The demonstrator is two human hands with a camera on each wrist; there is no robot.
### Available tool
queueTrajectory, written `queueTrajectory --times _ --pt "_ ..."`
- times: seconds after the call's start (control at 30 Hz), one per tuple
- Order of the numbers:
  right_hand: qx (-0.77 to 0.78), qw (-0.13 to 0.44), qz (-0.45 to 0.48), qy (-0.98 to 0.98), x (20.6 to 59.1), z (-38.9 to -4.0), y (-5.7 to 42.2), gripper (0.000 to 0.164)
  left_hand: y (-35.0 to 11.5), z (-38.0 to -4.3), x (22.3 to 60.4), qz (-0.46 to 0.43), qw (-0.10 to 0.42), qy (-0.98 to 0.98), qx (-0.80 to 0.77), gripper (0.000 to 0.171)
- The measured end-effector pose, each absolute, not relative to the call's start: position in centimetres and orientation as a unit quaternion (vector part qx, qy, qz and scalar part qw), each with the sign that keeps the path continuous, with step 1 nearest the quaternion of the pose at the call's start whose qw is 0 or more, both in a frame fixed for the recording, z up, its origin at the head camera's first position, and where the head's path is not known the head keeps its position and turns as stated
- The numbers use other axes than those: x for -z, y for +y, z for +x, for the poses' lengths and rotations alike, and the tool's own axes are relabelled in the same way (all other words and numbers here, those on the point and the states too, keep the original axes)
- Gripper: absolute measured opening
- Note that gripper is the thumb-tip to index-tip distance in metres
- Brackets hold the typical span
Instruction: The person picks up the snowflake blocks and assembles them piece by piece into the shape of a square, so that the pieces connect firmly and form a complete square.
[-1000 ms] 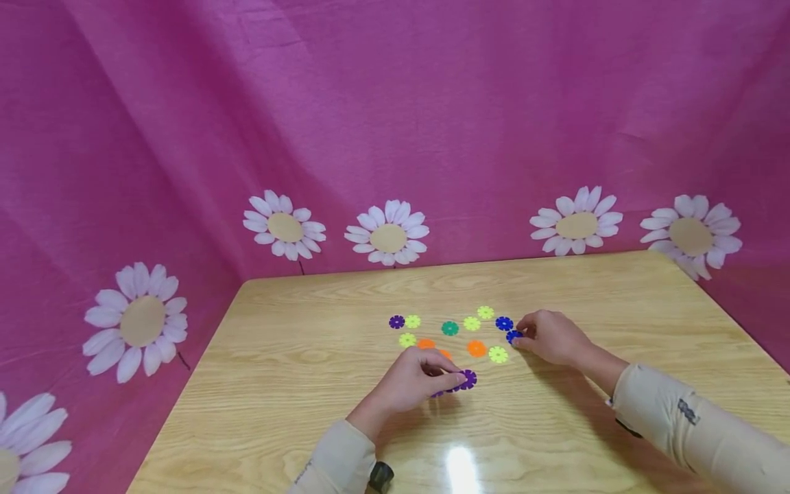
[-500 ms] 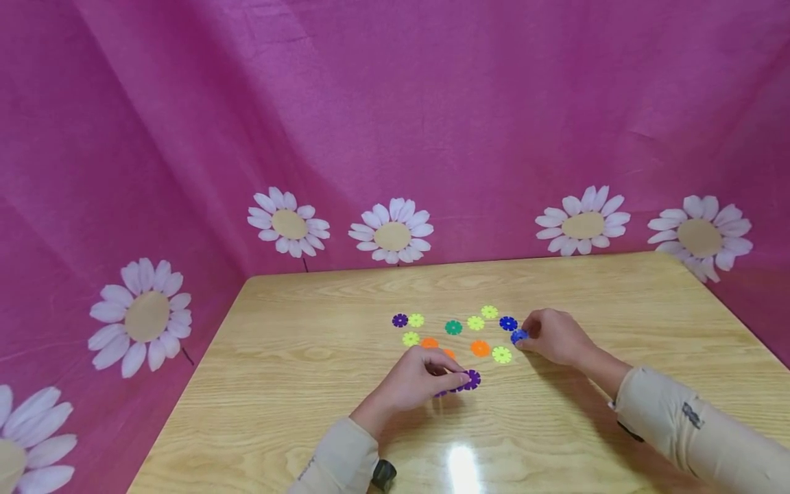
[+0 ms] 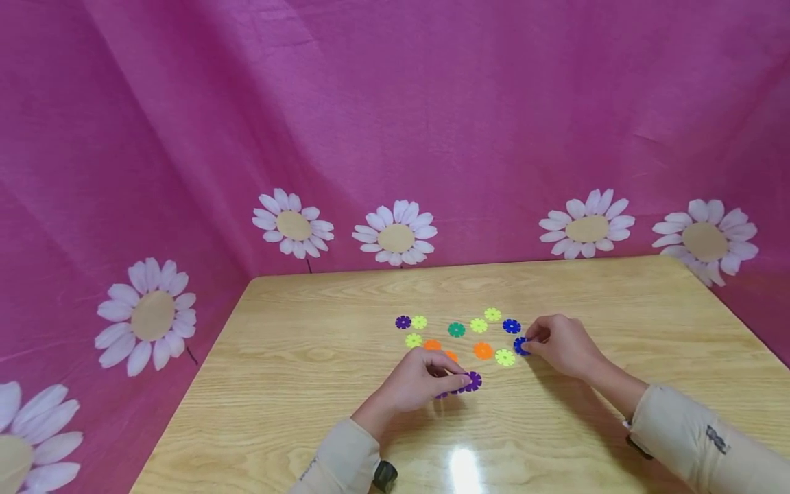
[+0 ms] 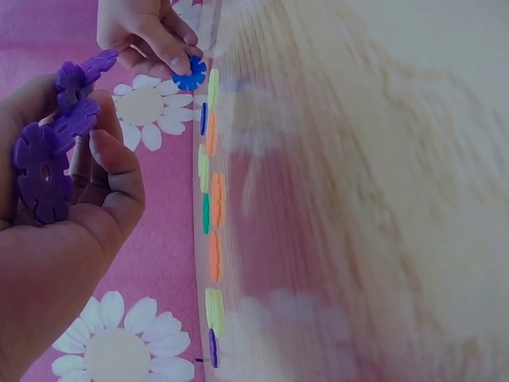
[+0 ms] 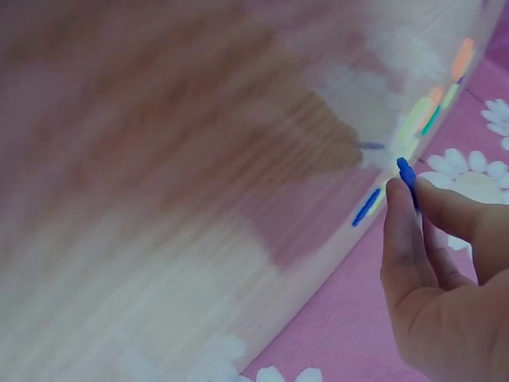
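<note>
My left hand [image 3: 410, 381] holds several purple notched snowflake discs [image 4: 44, 175] joined at their slots, raised above the table. Part of this purple piece is hidden behind the fingers in the head view. To the right, my right hand [image 3: 569, 348] pinches a blue snowflake disc [image 4: 190, 73] between thumb and fingers. In the right wrist view this blue disc [image 5: 406, 171] is seen edge-on, lifted off the tabletop. Just beyond it, a second blue disc [image 3: 511, 326] lies flat on the table.
Several loose discs lie between and beyond the hands on the wooden table [image 3: 296, 384]: a green disc [image 3: 457, 330], an orange disc [image 3: 483, 350], a yellow disc [image 3: 505, 357] and a purple disc [image 3: 403, 322] among them. A pink flowered cloth [image 3: 481, 137] hangs behind the table.
My right hand has picked the nearer blue disc up from the table and drawn it slightly back towards me. The left hand stays almost still with the purple discs.
</note>
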State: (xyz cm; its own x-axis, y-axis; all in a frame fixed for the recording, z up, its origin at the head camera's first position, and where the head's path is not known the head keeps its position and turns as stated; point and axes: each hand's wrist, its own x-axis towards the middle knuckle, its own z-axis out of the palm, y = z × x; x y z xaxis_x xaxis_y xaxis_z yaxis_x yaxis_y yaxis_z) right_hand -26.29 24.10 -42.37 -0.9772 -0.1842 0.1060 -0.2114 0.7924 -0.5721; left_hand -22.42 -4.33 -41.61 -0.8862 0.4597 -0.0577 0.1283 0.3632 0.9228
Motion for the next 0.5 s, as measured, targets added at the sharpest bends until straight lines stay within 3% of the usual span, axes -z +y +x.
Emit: queueTrajectory --times 0.5 --pt "-0.532 -0.152 0.045 -0.832 41.8 -22.9 23.0 0.029 -4.0 -22.4 41.7 0.187 0.147 0.811 -0.535 0.009"
